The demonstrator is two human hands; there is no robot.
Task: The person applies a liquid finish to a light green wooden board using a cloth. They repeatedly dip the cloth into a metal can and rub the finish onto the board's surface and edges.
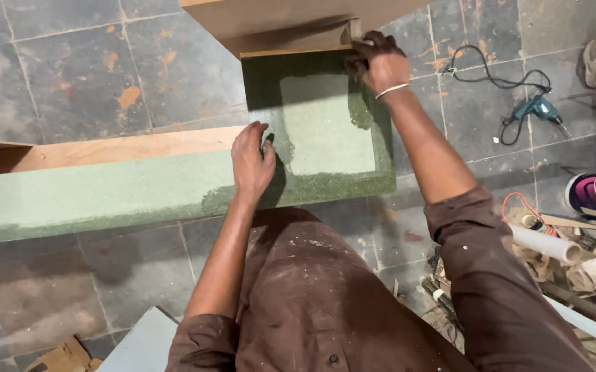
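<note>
A green-coated board [325, 131] lies in front of me, its edges darker and wet-looking around a paler centre. My left hand [251, 162] rests flat on its near left edge, fingers apart. At the far right corner my right hand [378, 58] is closed around a small dark object that looks like a brush or rag, pressed against the board where it meets a plain wooden panel [277, 24]. A long green-edged plank [84, 193] runs off to the left.
A teal power drill [538, 110] with its black cord lies on the tiled floor at the right. Rolls, tubes and scraps [573, 241] are piled at the lower right. Cardboard [63, 357] sits at the lower left.
</note>
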